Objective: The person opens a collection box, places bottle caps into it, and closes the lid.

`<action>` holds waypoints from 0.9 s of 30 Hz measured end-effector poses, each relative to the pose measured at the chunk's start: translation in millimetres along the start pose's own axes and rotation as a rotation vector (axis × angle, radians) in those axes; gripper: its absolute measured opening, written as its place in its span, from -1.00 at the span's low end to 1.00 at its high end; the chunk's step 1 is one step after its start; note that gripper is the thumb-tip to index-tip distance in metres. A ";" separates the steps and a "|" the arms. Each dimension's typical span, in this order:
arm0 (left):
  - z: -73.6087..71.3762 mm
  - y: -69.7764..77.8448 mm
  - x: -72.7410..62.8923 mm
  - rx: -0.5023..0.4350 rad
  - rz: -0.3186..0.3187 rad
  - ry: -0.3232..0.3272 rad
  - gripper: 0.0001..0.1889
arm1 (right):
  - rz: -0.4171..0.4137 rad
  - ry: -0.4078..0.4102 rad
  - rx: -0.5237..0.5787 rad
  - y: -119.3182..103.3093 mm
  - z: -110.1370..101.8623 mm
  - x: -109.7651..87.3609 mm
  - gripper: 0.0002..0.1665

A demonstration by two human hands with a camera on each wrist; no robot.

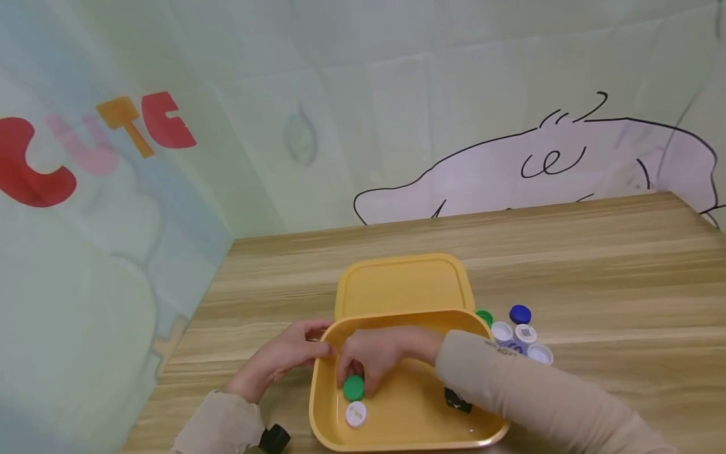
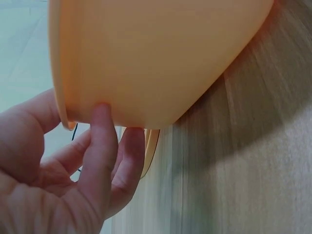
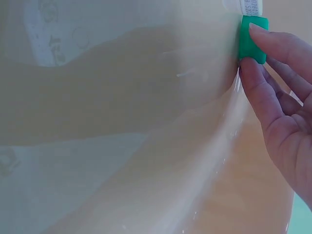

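A yellow plastic box [image 1: 408,403] stands near the front of the table. My left hand [image 1: 295,350] grips its far left corner. The left wrist view shows the thumb hooked over the rim and fingertips [image 2: 101,109] against the outer wall. Inside the box, my right hand [image 1: 374,356] pinches a green bottle cap [image 1: 354,388] between thumb and finger, low at the box floor. In the right wrist view the green cap [image 3: 252,41] sits right beside a white cap [image 3: 251,7]. That white cap [image 1: 356,414] lies on the box floor, nearer the front.
Behind the box lies its yellow lid [image 1: 403,287]. To the right are several loose caps: a blue one [image 1: 520,314], white ones [image 1: 539,354] and a green one [image 1: 484,317], partly hidden by the box and sleeve. A printed cloth [image 1: 340,94] borders the wooden table's back and left.
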State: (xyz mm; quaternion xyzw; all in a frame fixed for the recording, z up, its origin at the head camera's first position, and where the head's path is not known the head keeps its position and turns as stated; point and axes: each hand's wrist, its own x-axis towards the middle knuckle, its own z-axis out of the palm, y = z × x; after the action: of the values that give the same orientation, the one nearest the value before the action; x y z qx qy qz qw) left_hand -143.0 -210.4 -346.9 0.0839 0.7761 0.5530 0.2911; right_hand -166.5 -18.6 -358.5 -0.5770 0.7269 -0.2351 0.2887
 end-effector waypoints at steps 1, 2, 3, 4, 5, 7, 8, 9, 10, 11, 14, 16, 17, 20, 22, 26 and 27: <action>0.0 -0.1 0.0 -0.002 0.000 0.001 -0.47 | -0.002 -0.003 -0.001 -0.5 0.3 0.5 -0.58; 0.1 -0.2 -0.1 -0.003 0.002 0.001 -0.46 | -0.003 -0.004 -0.004 -0.9 0.5 1.0 -0.57; 0.1 -0.2 -0.1 -0.004 0.006 -0.001 -0.46 | -0.002 -0.006 -0.005 -1.5 0.6 1.3 -0.56; 0.2 -0.1 -0.3 -0.005 0.008 -0.002 -0.46 | 0.000 -0.007 -0.004 -1.8 0.7 1.6 -0.56; 0.1 -0.1 -0.4 -0.006 0.008 -0.003 -0.46 | 0.002 -0.006 -0.001 -2.0 0.9 1.7 -0.56; 0.0 -0.1 -0.4 -0.005 0.007 -0.003 -0.46 | 0.004 -0.006 0.000 -2.2 1.7 2.4 -0.55; 0.1 0.1 -0.5 -0.003 0.006 -0.003 -0.46 | 0.000 -0.008 -0.005 -2.4 2.1 2.9 -0.55; 0.0 0.1 -0.5 -0.002 0.005 -0.003 -0.46 | -0.005 -0.011 -0.009 -2.5 2.5 3.5 -0.56; 0.0 0.0 -0.4 0.000 0.004 -0.002 -0.46 | -0.010 -0.014 -0.014 -2.6 2.9 4.1 -0.56; -0.1 -0.1 -0.3 0.001 0.001 0.000 -0.46 | -0.017 -0.018 -0.020 -2.9 3.2 4.6 -0.56; 0.1 0.3 -0.6 0.004 0.000 0.000 -0.47 | -0.033 -0.028 -0.030 -3.9 3.5 5.5 -0.56; 0.1 0.2 -0.5 0.004 -0.002 0.001 -0.47 | -0.030 -0.026 -0.030 -4.3 3.1 5.0 -0.55; 0.2 0.3 -0.4 0.004 -0.002 0.000 -0.48 | -0.028 -0.024 -0.027 -4.3 2.7 4.5 -0.55; 0.4 -0.1 0.3 0.003 -0.001 0.002 -0.47 | -0.014 -0.014 -0.029 -4.4 1.1 2.2 -0.55; 0.2 -0.7 0.9 0.004 0.000 0.002 -0.47 | 0.000 -0.005 -0.036 -4.5 -0.2 0.7 -0.56; -0.1 -1.3 1.3 0.012 0.000 0.004 -0.47 | 0.018 0.010 -0.027 -4.6 -3.2 -1.6 -0.57; 0.0 -1.2 1.1 0.014 -0.002 0.005 -0.47 | 0.021 0.013 -0.031 -5.0 -4.0 -2.2 -0.57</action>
State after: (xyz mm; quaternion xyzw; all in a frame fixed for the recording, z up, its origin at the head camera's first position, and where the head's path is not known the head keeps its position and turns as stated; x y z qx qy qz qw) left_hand -143.7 -210.4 -348.4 0.0839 0.7807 0.5475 0.2891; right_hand -165.4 -17.6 -351.9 -0.5723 0.7383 -0.2248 0.2774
